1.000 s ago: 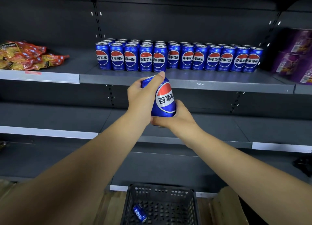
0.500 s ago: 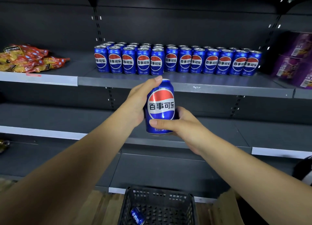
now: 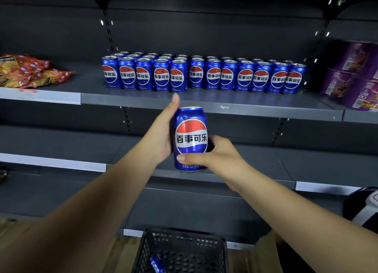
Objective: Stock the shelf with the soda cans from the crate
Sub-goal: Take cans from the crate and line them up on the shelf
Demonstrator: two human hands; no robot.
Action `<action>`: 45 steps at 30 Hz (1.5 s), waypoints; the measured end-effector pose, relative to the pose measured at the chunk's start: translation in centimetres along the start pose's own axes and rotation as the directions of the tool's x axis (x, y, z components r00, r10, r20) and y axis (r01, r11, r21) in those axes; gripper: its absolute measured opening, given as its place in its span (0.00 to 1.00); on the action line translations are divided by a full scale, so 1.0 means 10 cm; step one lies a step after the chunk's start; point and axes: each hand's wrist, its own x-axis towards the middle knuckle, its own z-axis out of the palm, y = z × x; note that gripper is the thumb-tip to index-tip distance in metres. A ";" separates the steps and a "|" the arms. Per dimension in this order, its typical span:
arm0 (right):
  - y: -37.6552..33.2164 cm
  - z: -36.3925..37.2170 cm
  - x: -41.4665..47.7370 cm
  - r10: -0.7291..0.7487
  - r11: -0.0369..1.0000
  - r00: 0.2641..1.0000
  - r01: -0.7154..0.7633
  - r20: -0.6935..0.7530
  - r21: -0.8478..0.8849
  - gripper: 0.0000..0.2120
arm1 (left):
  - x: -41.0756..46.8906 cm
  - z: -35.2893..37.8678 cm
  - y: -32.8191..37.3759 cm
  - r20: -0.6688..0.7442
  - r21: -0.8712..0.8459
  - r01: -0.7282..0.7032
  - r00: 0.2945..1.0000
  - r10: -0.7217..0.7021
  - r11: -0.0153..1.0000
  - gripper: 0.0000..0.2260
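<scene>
**A:** what are the hands up to?

**B:** both are on one upright blue soda can [image 3: 191,138]. The left hand [image 3: 161,133] wraps its left side with the thumb pointing up. The right hand [image 3: 214,158] grips low on the right, thumb across the front. The can's in the air, just below the shelf [image 3: 245,104] edge.

**A:** and around that?

**B:** stocked cans [image 3: 204,74] stand in rows on that shelf, with snack bags [image 3: 30,72] on the left and purple packs [image 3: 351,74] on the right. One loose can [image 3: 156,264] lies in the black crate [image 3: 184,242] down below.

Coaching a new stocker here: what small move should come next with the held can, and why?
Probably raise the held can onto the bare shelf front before the stocked cans: left hand and right hand hold it upright, logo outward, below its edge.
</scene>
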 end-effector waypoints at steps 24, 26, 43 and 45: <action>-0.17 0.33 0.64 -0.057 0.998 0.989 0.052 -0.136 -0.042 0.26 | 0.58 -0.68 0.14 -0.116 0.070 0.028 0.993 -0.020 0.997 0.12; -0.18 0.39 0.73 -0.064 0.998 0.985 0.061 -0.159 -0.024 0.27 | 0.65 -0.74 0.16 -0.110 0.063 0.033 0.994 -0.025 0.997 0.12; -0.20 0.13 1.48 -0.043 0.976 0.989 0.071 -0.141 0.206 0.27 | 1.23 -0.82 0.20 -0.018 -0.003 0.092 0.996 -0.092 0.996 0.10; -0.22 0.00 1.61 -0.038 0.974 0.986 0.073 -0.164 0.213 0.29 | 1.33 -0.79 0.22 -0.015 0.018 0.086 0.996 -0.086 0.996 0.08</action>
